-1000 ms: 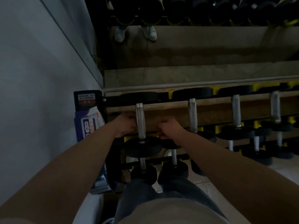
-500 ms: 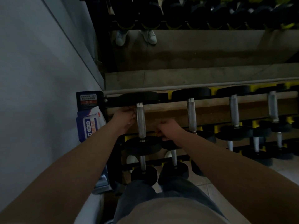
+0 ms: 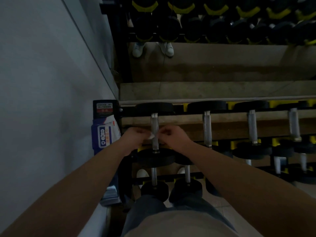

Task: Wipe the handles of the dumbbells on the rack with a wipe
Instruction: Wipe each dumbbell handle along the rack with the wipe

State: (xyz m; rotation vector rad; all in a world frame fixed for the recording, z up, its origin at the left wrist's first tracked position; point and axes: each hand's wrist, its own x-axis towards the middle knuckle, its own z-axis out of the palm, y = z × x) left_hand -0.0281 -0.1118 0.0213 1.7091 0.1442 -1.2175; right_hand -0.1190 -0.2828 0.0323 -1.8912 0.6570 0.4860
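Step in hand: wiping the leftmost dumbbell point(image 3: 155, 158) handle point(image 3: 154, 123) on the rack point(image 3: 127, 111), left hand point(image 3: 135, 138) pinching the wipe point(image 3: 151, 136) against it, right hand point(image 3: 173, 136) curled just beside, its hold unclear; next, probably, draw the wipe along the handle.

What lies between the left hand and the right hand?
In the head view, the leftmost silver dumbbell handle, with a white wipe beside it.
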